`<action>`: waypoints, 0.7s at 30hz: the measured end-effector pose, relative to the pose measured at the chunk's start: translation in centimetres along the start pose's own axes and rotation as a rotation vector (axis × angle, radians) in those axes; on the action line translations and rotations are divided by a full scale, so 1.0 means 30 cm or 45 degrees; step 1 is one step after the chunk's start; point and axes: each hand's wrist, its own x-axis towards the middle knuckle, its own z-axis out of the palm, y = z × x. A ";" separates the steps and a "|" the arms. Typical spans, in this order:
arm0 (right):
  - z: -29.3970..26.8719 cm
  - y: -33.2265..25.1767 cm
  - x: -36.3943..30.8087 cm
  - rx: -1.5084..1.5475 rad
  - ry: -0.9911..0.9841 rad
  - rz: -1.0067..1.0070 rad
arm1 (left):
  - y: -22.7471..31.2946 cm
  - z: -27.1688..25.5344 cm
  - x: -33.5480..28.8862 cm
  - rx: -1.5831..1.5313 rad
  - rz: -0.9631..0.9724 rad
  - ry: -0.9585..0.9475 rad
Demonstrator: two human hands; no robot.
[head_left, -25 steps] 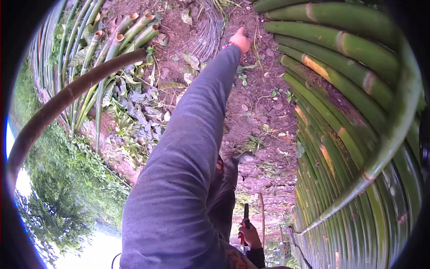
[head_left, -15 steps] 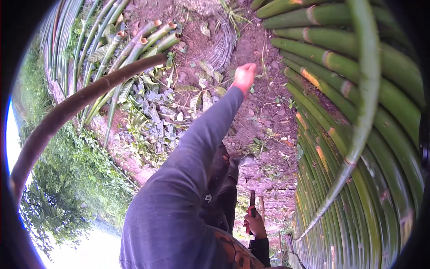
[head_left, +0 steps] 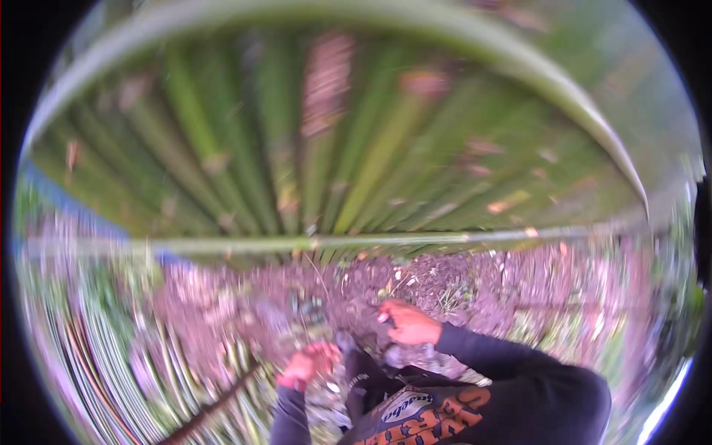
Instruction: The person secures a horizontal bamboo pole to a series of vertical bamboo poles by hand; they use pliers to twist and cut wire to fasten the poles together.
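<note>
My right hand [head_left: 410, 324] is low over the bare soil, below the near edge of the bamboo. Its fingers are curled in. A small pale and red bit shows at the fingertips, too blurred to name. To the left and a little nearer me, my left hand [head_left: 310, 363] hangs over the ground beside my leg, its fingers smeared by motion. Neither hand touches the bamboo. A row of green bamboo poles [head_left: 278, 148] fans out in front of me. One slender bamboo pole [head_left: 415, 239] runs crosswise along the row's near edge.
A pale green curved pole [head_left: 512, 44] arches over the far side of the row. Cut bamboo stems [head_left: 159, 371] lie at the lower left, with a brown pole [head_left: 215, 404] slanting across them. Leaf litter and soil [head_left: 356, 282] cover the ground between.
My view has swung round toward the bamboo row, now ahead instead of at the right. Both hands are in front of my body; the red-handled tool seen earlier in my right hand is not discernible.
</note>
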 end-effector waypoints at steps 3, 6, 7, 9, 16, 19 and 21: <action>-0.100 -0.102 -0.097 -0.133 0.271 -0.294 | 0.047 0.278 0.010 1.057 -0.481 0.199; -0.180 -0.090 -0.284 -0.168 0.356 -0.386 | 0.118 0.633 0.100 1.102 -0.629 0.102; -0.191 -0.075 -0.339 -0.181 0.276 -0.337 | 0.130 0.704 0.109 1.144 -0.643 0.094; -0.218 -0.059 -0.466 -0.012 0.216 -0.194 | 0.162 0.805 0.117 0.965 -0.552 -0.063; -0.289 0.023 -0.769 0.368 0.365 -0.132 | 0.179 0.979 0.195 1.114 -0.393 -0.100; -0.343 0.051 -0.840 0.379 0.440 -0.182 | 0.190 1.075 0.188 1.110 -0.333 -0.135; -0.380 0.057 -0.868 0.311 0.475 -0.187 | 0.191 1.132 0.157 1.144 -0.254 -0.089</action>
